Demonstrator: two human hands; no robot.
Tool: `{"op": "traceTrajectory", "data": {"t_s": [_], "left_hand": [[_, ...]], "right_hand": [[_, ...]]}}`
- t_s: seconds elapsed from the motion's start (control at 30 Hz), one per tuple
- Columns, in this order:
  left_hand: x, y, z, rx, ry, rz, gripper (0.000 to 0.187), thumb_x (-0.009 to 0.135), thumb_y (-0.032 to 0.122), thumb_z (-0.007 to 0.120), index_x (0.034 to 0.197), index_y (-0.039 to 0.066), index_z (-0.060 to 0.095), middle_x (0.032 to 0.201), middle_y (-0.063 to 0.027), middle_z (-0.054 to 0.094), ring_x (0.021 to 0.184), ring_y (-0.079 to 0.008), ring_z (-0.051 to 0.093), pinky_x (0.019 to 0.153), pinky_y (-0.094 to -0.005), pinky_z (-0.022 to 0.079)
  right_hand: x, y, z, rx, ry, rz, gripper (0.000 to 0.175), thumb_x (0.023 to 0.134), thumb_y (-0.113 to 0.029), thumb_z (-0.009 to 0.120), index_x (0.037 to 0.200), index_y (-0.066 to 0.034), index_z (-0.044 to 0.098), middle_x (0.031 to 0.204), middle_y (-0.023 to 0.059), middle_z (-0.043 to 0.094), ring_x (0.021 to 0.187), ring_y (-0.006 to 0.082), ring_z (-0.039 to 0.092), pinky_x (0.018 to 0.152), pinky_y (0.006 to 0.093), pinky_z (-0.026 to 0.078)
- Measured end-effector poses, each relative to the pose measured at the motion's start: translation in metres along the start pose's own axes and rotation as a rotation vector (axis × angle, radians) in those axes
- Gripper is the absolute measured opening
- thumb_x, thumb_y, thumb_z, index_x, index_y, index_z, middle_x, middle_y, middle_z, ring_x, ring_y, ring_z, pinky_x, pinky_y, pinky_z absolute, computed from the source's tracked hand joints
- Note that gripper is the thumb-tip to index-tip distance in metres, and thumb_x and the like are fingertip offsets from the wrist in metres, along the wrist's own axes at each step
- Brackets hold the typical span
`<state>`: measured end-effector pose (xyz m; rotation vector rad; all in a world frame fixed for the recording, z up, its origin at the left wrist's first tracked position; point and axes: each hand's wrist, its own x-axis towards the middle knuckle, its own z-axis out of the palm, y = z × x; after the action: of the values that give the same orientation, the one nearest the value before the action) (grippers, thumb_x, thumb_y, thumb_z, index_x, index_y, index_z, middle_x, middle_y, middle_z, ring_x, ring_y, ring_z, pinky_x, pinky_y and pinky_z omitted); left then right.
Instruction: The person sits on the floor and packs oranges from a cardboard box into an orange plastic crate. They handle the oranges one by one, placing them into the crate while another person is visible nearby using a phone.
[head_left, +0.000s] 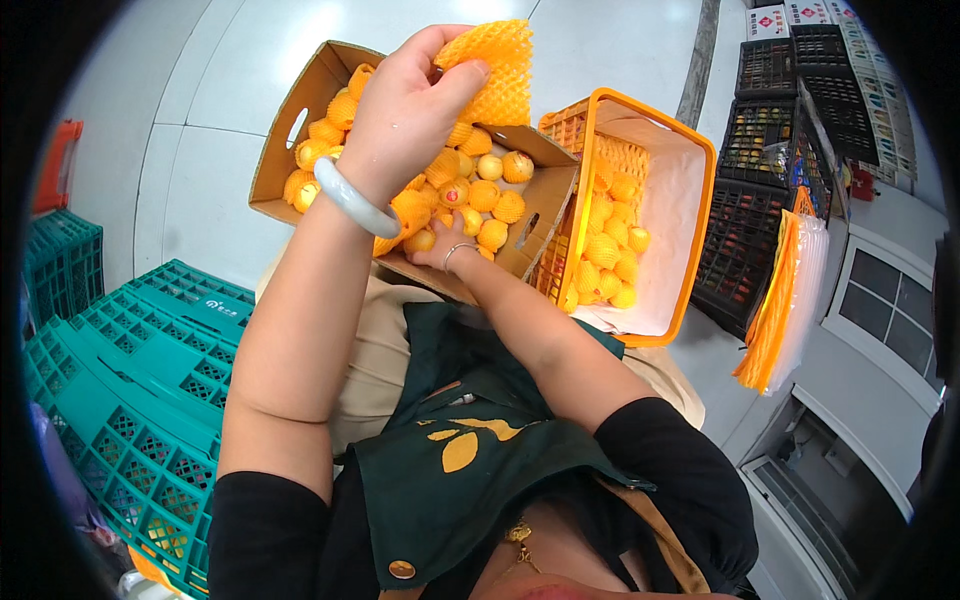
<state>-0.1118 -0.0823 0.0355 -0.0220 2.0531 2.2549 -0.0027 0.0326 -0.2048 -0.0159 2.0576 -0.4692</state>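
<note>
My left hand (420, 97) is raised over a cardboard box (551, 161), pinching an orange foam net sleeve (502, 75) between thumb and fingers. Inside the box lie many round yellow fruits (490, 166), some bare and others wrapped in foam net sleeves. My right hand (448, 244) reaches down among them at the box's near side, against a yellow fruit (420, 240); whether its fingers grip that fruit is unclear. Just right of the box, an orange plastic basket (694, 247) lined with pale sheeting holds several net-wrapped yellow fruits (602, 250).
Teal plastic crates (150, 300) stand at my left. Black crates (742, 247) with produce line the right side, where orange net bags and clear plastic sleeves (787, 300) hang. A grey floor (217, 90) stretches beyond the box.
</note>
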Motion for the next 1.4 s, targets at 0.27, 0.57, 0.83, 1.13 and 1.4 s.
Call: {"op": "traceTrajectory", "data": {"t_s": [0.27,0.57,0.83,1.13,1.4], "left_hand": [[0.006,-0.011,-0.001,0.148,0.034,0.023,0.029,0.088,0.015,0.058,0.115,0.003,0.059,0.094,-0.0062,0.066,0.081,-0.011,0.06,0.072,-0.026,0.049],[0.004,-0.012,0.008,0.193,-0.054,-0.014,0.025,0.085,0.011,0.055,0.107,0.001,0.061,0.09,-0.0087,0.066,0.08,-0.0155,0.06,0.073,-0.0283,0.048],[-0.007,-0.012,0.019,0.21,-0.121,0.007,0.02,0.085,0.01,0.054,0.102,0.001,0.059,0.083,-0.0035,0.062,0.074,-0.0102,0.055,0.067,-0.025,0.046],[-0.016,-0.007,0.025,0.22,-0.124,0.059,0.021,0.086,0.013,0.054,0.102,0.002,0.061,0.081,-0.0068,0.064,0.072,-0.0141,0.058,0.069,-0.0283,0.048],[-0.018,0.0,0.027,0.236,-0.18,0.016,0.022,0.087,0.011,0.055,0.106,0.001,0.059,0.088,-0.006,0.065,0.076,-0.0118,0.059,0.07,-0.0257,0.049]], "right_hand": [[0.025,0.008,-0.007,-0.09,0.035,-0.458,0.084,0.066,-0.054,0.067,0.14,-0.022,0.044,0.146,0.012,0.038,0.138,0.0306,0.026,0.113,0.0399,0.023],[-0.075,0.096,-0.084,1.507,-0.313,-0.174,0.068,0.083,-0.055,0.062,0.133,-0.0126,0.044,0.119,0.0139,0.061,0.102,0.0302,0.063,0.079,0.0405,0.054],[-0.139,0.173,-0.148,1.482,0.368,-0.175,0.072,0.082,-0.054,0.064,0.135,-0.0103,0.042,0.131,0.0138,0.051,0.108,0.0323,0.057,0.085,0.0461,0.051],[-0.147,0.203,-0.096,0.195,0.568,0.543,0.092,0.075,-0.056,0.068,0.144,-0.0057,0.033,0.138,0.0227,0.041,0.119,0.0351,0.048,0.098,0.0412,0.043],[-0.102,0.069,-0.107,-0.123,0.677,0.082,0.068,0.082,-0.042,0.063,0.14,-0.0154,0.04,0.146,0.0204,0.03,0.135,0.0418,0.025,0.107,0.0541,0.028]]}}
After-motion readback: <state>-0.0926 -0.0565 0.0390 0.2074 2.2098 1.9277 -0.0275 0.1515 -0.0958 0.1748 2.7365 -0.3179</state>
